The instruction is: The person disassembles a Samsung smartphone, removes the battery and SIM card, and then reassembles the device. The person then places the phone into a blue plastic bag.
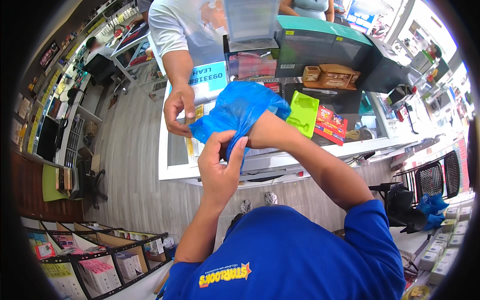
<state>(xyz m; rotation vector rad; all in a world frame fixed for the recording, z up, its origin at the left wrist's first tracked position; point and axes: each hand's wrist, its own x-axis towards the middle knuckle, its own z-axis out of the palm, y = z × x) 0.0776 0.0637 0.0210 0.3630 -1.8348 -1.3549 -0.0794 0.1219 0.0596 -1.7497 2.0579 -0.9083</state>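
Note:
A thin blue plastic bag (pixel 240 107) is held over the glass counter in front of me. My left hand (pixel 220 162) pinches the bag's gathered edge between thumb and fingers, and a twisted strip of the plastic hangs below. My right hand (pixel 260 134) reaches into the bag's mouth, so its fingers are hidden by the plastic. Whether it holds anything inside cannot be seen. Across the counter, another person's hand (pixel 180 107) hangs by the bag's left side; I cannot tell if it touches the plastic.
On the counter (pixel 167 145) lie a lime-green moulded tray (pixel 303 114), a red leaflet (pixel 332 125) and a light-blue sign (pixel 207 77). Behind them stand a wooden organizer (pixel 332 77) and large dark boxes (pixel 320 50). A compartment shelf (pixel 95 257) is at lower left, black chairs (pixel 432 177) at right.

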